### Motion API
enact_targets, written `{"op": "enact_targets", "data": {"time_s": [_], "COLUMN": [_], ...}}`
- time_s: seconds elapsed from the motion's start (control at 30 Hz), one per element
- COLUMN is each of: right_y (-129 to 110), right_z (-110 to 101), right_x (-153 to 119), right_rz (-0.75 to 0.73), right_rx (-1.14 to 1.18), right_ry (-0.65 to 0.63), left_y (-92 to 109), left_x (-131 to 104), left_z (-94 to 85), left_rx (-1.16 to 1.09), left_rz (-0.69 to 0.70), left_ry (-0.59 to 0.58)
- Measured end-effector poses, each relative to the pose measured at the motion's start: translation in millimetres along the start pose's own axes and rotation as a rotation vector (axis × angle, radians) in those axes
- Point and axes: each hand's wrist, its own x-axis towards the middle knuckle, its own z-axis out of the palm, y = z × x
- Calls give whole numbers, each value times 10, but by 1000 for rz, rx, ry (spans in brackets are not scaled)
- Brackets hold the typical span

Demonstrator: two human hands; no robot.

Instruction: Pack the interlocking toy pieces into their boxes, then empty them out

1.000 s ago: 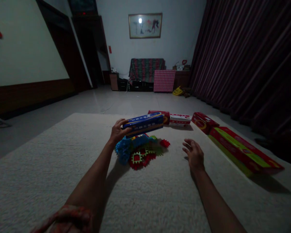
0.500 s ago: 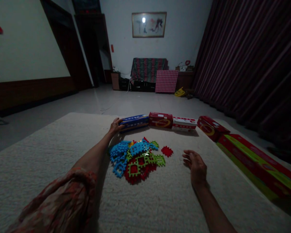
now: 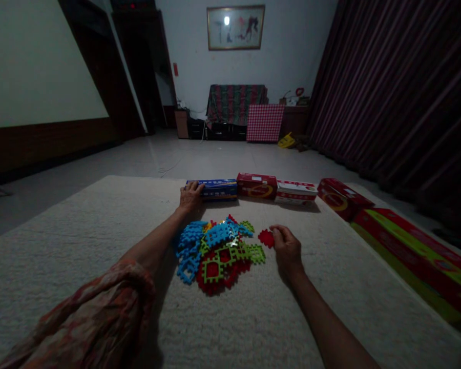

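My left hand (image 3: pixel 191 197) rests with its fingers over the left end of the blue box (image 3: pixel 221 190), at the back of the pale mat (image 3: pixel 100 225). Closer in lies a pile of notched plastic pieces: blue ones (image 3: pixel 189 238) on the left, green ones (image 3: pixel 212 270) in front and to the right, red ones among and under them. A single red piece (image 3: pixel 266 237) lies just right of the pile. The fingertips of my right hand (image 3: pixel 288 246) are pinched at this piece's right edge.
Right of the blue box stand a red box (image 3: pixel 256 186) and a white-and-red box (image 3: pixel 296 192). Another red box (image 3: pixel 341 199) and a long red-and-green box (image 3: pixel 415 256) line the mat's right side. A checked cloth panel (image 3: pixel 265 123) stands far behind.
My right hand has moved left to the single red piece, and its fingers have closed there. My left hand has shifted right onto the blue box, whose left end has turned back, straightening it.
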Motion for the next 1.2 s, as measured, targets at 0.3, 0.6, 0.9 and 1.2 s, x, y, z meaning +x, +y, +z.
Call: {"op": "enact_targets", "data": {"time_s": [0.3, 0.6, 0.9, 1.2], "right_y": [-23, 1, -247, -535], "right_z": [121, 168, -182, -2141], "right_x": [-42, -69, -134, 322], "right_rz": [-295, -382, -394, 56], "right_rx": [-224, -318, -555, -1149], "right_ry": [-206, -253, -346, 19], "left_y": [1, 178, 1684, 3527], "left_x": [132, 237, -113, -621], "left_z": [58, -109, -121, 200], "left_rx": [202, 189, 85, -174], "left_rz": [9, 24, 531, 842], "left_ry": [-38, -47, -263, -403]}}
